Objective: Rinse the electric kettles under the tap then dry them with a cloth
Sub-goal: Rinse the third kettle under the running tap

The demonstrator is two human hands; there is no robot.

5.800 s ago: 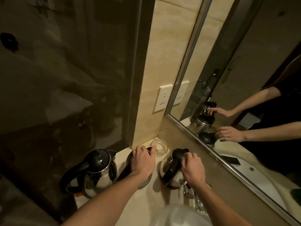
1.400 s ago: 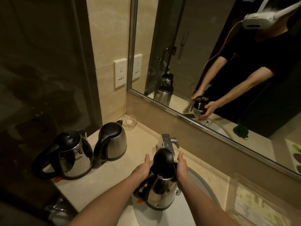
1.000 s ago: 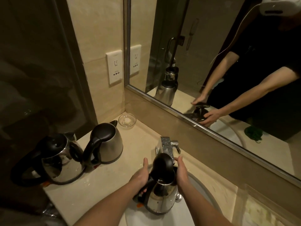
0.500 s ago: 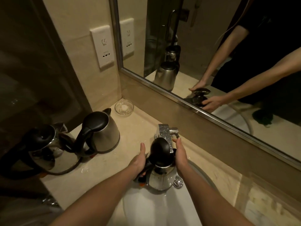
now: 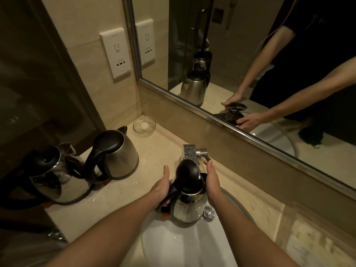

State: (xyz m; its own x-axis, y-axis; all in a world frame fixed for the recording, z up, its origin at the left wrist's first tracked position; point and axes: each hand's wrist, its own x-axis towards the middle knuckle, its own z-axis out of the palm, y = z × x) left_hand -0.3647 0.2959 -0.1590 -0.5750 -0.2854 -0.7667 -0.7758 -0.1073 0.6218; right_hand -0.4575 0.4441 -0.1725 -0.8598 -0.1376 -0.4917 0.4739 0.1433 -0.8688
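A steel electric kettle [image 5: 189, 206] with its black lid raised stands upright over the white sink [image 5: 179, 245], right under the chrome tap [image 5: 190, 154]. My left hand [image 5: 160, 186] grips its black handle on the left side. My right hand [image 5: 212, 181] presses against the kettle's right side near the lid, fingertips close to the tap lever [image 5: 204, 153]. No running water can be made out. Two more kettles stand on the counter to the left: a matte steel one [image 5: 119, 156] and a shiny one [image 5: 51, 178].
A small glass dish [image 5: 144, 125] sits in the counter's back corner. A wall socket [image 5: 117, 54] is above it. A mirror [image 5: 250, 54] runs along the back wall. The sink drain [image 5: 209, 213] shows beside the kettle. A dark glass panel stands at left.
The kettle was carried from the counter to the sink, then held under the tap. My right hand's fingers have crept up toward the tap lever. The camera has tilted downward.
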